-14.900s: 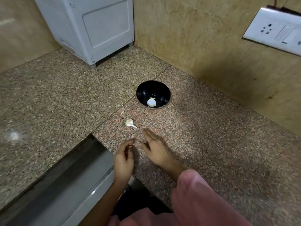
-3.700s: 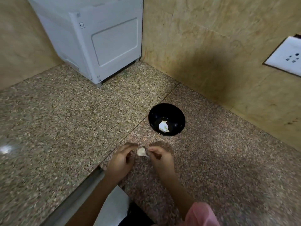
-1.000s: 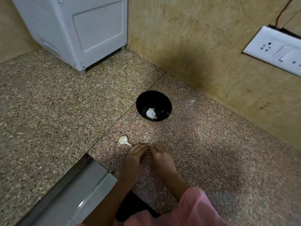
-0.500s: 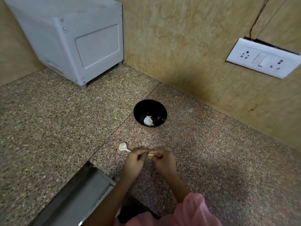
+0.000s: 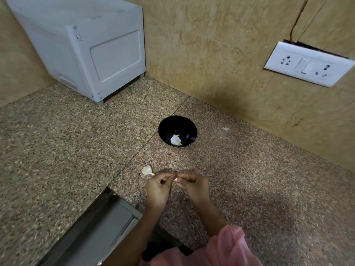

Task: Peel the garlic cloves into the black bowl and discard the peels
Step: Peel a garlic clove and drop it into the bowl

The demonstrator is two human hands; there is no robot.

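Observation:
The black bowl (image 5: 177,131) stands on the granite counter near the wall and holds a pale peeled garlic clove (image 5: 175,140). In front of the bowl, my left hand (image 5: 158,190) and my right hand (image 5: 194,187) meet fingertip to fingertip above the counter. Together they pinch a small garlic clove (image 5: 175,179), mostly hidden by the fingers. An unpeeled clove with a thin stem (image 5: 147,170) lies on the counter just left of my left hand's fingertips.
A white appliance (image 5: 86,47) sits in the back left corner. A socket plate (image 5: 309,63) is on the right wall. The counter's front edge and a grey drawer front (image 5: 99,227) lie at the lower left, below my arms.
Both hands have lifted slightly and stay joined on the small clove. The view has tilted up, so the bowl and loose clove appear lower in frame.

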